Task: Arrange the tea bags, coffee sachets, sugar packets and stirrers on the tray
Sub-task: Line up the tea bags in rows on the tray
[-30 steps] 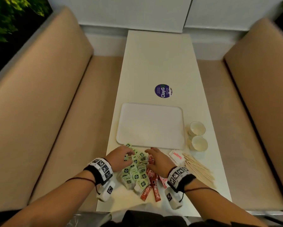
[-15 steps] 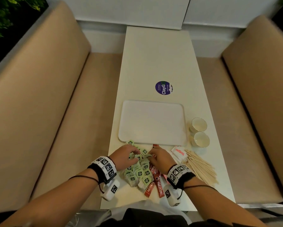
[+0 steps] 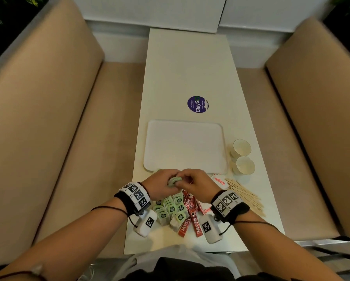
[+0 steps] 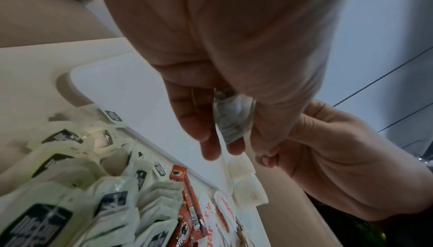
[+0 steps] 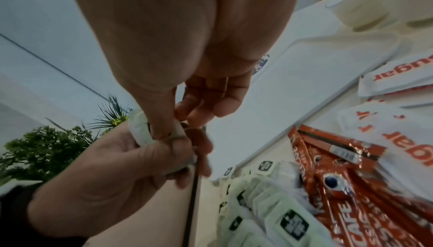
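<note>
A small stack of green tea bags (image 3: 173,181) is lifted just above the pile, held between both hands. My left hand (image 3: 160,184) grips it from the left and my right hand (image 3: 194,184) pinches it from the right. The held tea bags (image 4: 230,121) show between the left fingers, and their edge (image 5: 140,130) shows under the right thumb. The pile of tea bags (image 3: 171,209) lies below the hands, with red coffee sachets (image 3: 191,216) to its right. Sugar packets (image 3: 219,180) and wooden stirrers (image 3: 246,194) lie further right. The white tray (image 3: 185,146) sits bare just beyond the hands.
Two small white cups (image 3: 242,157) stand right of the tray. A round purple sticker (image 3: 197,104) is on the table (image 3: 188,63) past the tray. Beige bench seats run along both sides.
Both hands rose from the pile and came together, taking up a small stack of tea bags. The head view shifted slightly.
</note>
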Demonstrator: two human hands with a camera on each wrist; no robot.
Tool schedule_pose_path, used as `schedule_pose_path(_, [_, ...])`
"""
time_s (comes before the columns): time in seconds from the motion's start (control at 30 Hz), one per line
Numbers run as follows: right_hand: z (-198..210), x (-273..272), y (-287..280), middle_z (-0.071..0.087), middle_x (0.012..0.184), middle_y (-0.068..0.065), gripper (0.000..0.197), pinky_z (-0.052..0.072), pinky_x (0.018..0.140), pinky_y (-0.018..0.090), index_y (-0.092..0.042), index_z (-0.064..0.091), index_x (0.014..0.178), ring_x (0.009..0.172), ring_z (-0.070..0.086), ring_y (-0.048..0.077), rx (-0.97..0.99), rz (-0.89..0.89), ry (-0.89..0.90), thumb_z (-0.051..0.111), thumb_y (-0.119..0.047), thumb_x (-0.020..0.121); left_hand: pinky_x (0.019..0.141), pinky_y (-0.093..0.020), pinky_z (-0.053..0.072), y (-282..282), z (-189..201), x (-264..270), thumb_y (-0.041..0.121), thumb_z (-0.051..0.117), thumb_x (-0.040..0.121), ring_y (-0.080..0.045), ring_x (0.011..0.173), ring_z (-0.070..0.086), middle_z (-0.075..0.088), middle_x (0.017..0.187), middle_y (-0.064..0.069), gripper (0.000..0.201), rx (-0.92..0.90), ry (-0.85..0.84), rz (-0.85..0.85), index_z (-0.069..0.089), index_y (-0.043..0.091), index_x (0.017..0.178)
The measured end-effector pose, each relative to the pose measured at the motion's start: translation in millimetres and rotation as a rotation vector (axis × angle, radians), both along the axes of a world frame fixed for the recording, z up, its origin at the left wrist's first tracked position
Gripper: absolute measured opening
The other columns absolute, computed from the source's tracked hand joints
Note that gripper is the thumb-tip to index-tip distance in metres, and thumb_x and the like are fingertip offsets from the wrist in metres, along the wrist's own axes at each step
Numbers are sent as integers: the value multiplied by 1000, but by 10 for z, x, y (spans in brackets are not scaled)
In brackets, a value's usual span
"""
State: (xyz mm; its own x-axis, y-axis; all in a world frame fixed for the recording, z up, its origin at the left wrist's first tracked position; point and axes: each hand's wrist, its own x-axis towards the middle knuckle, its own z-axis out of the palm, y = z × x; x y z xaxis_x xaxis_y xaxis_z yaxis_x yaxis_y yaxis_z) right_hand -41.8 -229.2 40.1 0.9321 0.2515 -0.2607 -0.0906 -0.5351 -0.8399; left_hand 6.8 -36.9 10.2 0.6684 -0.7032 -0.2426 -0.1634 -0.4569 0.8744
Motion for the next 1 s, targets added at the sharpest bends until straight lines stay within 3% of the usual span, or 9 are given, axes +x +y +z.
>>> schedule_pose_path(0.1, [-44,43,-20,64,79,-10,11,49,65,20,-26,72,103,65,55,0,-20,-66,6,71,-31,94,69,-42,57,37,-14,46,30,60,92,-14,73,66,69,84,5,7,102,-29,38,64,27,97])
schedule_pose_path(0.23, [-252,116,-50,66,87,-11,19,59,78,34,-23,70,113,77,63,6,-211,-110,62,66,-33,97,71,-37,58,178,-112,107,22,52,96,-11,69,68,74,87,-1,18,188,97,143,66,30,104])
schedule_pose_path(0.37, [-548,162,-21,68,116,1,36,53,93,33,-18,66,127,102,63,16,-472,-43,155,62,-38,97,63,-37,55,248,-143,106,11,47,98,-14,67,65,74,86,-13,20,176,215,206,63,23,96])
schedule_pose_path(0.5, [-696,213,71,60,132,7,45,50,98,36,-15,61,136,117,60,23,-542,8,183,63,-36,96,52,-27,49,230,-132,86,7,47,98,-13,64,63,70,81,-7,16,151,321,263,61,13,103])
schedule_pose_path(0.67, [-814,251,121,67,123,6,42,54,95,37,-15,62,134,110,64,23,-571,54,187,67,-31,95,49,-25,48,234,-113,103,13,57,94,-15,60,63,72,79,-4,12,141,345,254,61,16,104])
schedule_pose_path(0.83, [-846,246,66,72,109,4,24,52,82,31,-16,70,115,96,64,20,-500,2,150,65,-29,96,48,-25,47,244,-124,181,13,70,88,-16,58,64,74,82,-16,19,94,367,254,64,17,107])
schedule_pose_path(0.93, [-784,253,9,71,96,0,19,55,79,34,-16,71,105,86,64,18,-435,-40,158,65,-30,94,47,-24,47,218,-110,238,8,69,89,-10,54,62,70,66,-2,20,82,353,296,65,13,108])
schedule_pose_path(1.0, [-709,260,-32,68,94,-4,17,52,78,32,-16,70,106,86,63,17,-382,-47,139,67,-28,93,51,-26,49,196,-126,284,12,70,90,-11,59,64,72,72,-4,17,65,344,326,66,15,106])
